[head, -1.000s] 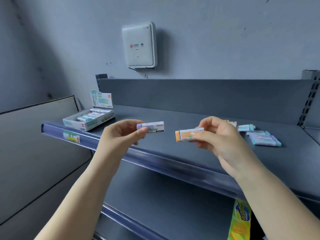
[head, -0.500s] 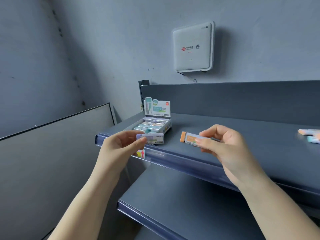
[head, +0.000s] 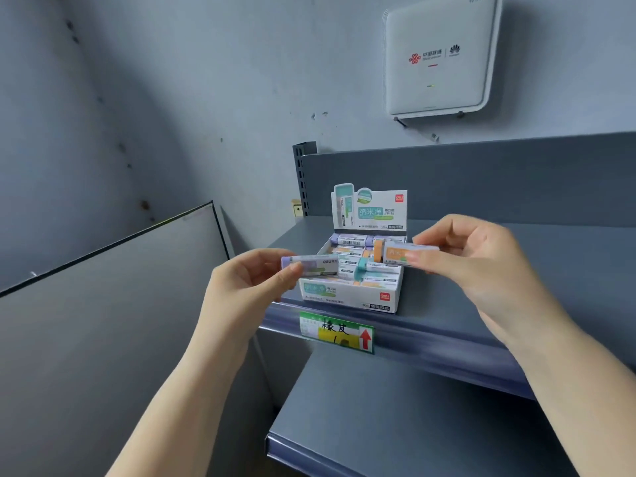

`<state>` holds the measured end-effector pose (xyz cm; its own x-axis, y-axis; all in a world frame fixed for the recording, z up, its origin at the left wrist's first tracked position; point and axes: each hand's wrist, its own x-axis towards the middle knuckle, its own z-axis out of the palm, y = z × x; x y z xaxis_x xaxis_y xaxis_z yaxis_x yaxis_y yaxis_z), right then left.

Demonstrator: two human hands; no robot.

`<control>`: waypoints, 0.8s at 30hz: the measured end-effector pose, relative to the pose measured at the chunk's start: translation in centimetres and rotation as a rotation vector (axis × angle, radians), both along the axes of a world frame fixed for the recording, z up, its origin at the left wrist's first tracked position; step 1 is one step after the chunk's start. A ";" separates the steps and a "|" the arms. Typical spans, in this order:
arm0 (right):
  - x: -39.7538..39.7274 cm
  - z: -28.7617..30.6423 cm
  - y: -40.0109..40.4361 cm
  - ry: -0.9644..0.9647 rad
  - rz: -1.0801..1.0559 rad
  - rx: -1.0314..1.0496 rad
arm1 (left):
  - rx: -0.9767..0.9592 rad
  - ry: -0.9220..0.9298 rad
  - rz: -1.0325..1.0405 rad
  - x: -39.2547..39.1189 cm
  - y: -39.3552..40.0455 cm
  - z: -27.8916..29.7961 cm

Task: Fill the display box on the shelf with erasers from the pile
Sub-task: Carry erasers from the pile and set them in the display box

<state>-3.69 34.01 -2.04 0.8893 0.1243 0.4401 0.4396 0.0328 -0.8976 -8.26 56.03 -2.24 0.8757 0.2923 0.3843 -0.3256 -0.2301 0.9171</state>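
Box (head: 347,297) sits near the front edge of the upper shelf (head: 516,304), its printed lid flap standing up behind it, directly above a green and yellow price tag (head: 336,332) clipped to the shelf rail. From the head view, which is the only one, the box already holds a good many erasers (head: 351,241) lying in rows, purple, orange and teal ends showing, though how tightly they are packed I cannot tell, and one teal-ended eraser looks to lie askew on top. The left hand (head: 251,284) pinches a purple eraser (head: 309,265) between thumb and fingertips, held level just at the box's left front corner. The right hand (head: 481,263) likewise pinches an orange eraser (head: 406,253) by its far end, thumb below and fingers curled over it, hovering over the box's right side. Neither eraser is yet in the box. The pile itself is out of sight, so how many remain to be fetched cannot be told. I would judge the filling well under way, with these two about to go in and likely more trips to follow. A white router (head: 437,56) hangs on the wall above.
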 end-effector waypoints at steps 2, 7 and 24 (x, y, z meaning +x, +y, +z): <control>1.0 0.3 0.7 -0.021 -0.034 -0.025 | -0.001 -0.011 -0.006 1.2 0.7 0.0; 2.8 0.8 2.0 -0.052 -0.102 -0.080 | 0.038 -0.025 -0.038 4.4 2.0 0.4; 3.8 0.3 5.1 -0.014 -0.191 -0.432 | -0.020 -0.060 -0.245 11.3 2.8 0.3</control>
